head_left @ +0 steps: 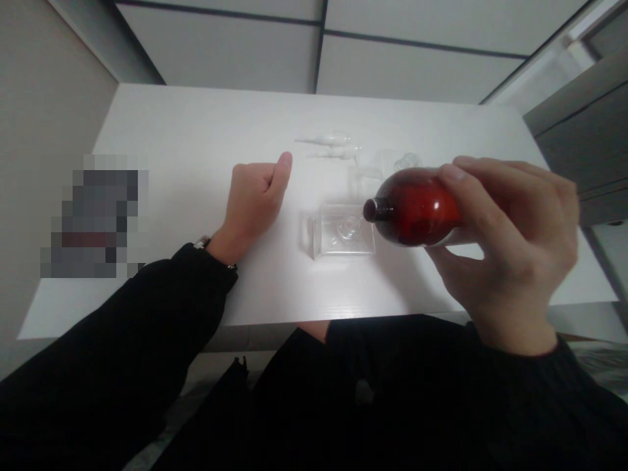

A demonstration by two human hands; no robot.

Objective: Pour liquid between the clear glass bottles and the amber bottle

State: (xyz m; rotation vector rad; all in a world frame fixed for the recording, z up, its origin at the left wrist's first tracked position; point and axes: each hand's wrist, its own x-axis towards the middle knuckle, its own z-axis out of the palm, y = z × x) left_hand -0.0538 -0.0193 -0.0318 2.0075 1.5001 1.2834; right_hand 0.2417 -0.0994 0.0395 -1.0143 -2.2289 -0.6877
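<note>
My right hand (515, 242) grips an amber bottle (417, 208), its fingers around the body. The bottle is held up and tipped nearly on its side, and its dark neck points left, over the right edge of a clear rectangular box (363, 243). Inside the box a small round clear piece (349, 226) shows. Whether any liquid leaves the mouth, I cannot tell. My left hand (258, 199) is closed in a fist to the left of the box, thumb lying on top. Its curled fingers face away, so anything inside them is hidden.
Behind the box, two clear pipette-like pieces (326, 139) lie on the white table (171, 144). A clear crumpled item (407, 161) sits behind the bottle, partly covered. A pixelated dark item (93, 229) is at the table's left edge. White panels (220, 49) stand beyond the table.
</note>
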